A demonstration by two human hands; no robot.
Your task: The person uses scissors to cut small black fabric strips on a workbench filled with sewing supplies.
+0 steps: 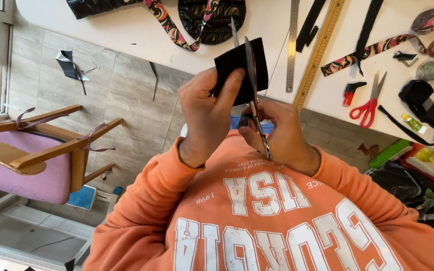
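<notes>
My left hand (208, 113) pinches a small black fabric piece (234, 62) and holds it up in front of my chest. In my right hand (282, 133) are metal scissors (251, 70), their blades parted and running up across the fabric's right half. Both hands sit close together above my orange sweatshirt, just short of the white table's (141, 35) edge.
On the table lie a steel ruler (292, 45), a yellow wooden ruler (320, 50), red-handled scissors (370, 103), patterned straps (372, 50), black straps and a black quilted piece (212, 17). A wooden chair with a pink cushion (41, 155) stands on the tiled floor at left.
</notes>
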